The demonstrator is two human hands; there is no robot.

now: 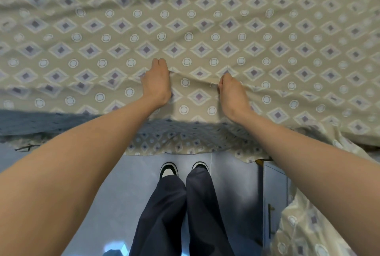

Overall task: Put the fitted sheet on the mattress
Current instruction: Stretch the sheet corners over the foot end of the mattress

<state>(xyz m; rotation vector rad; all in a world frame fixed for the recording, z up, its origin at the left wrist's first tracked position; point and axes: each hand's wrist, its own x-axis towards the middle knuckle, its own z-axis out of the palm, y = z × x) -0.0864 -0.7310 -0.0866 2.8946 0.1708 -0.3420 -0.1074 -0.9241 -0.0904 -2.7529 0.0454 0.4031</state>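
The fitted sheet (205, 29) is beige with purple diamonds and white rings, and it is spread over the whole mattress top. A blue strip of mattress (41, 122) shows uncovered along the near left side. My left hand (157, 82) rests on the sheet close to the near edge, fingers together and pressed into a small fold. My right hand (231, 89) lies a short way to the right, pinching a raised ridge of fabric. The sheet's near hem (174, 144) hangs loosely over the bed's edge, and a long tail of it (304, 225) drops at the lower right.
I stand on a pale blue floor (123, 194), my dark trousers and black-and-white shoes (168, 170) right against the bed. A grey cabinet with a handle (273, 204) stands at my right, partly covered by hanging sheet.
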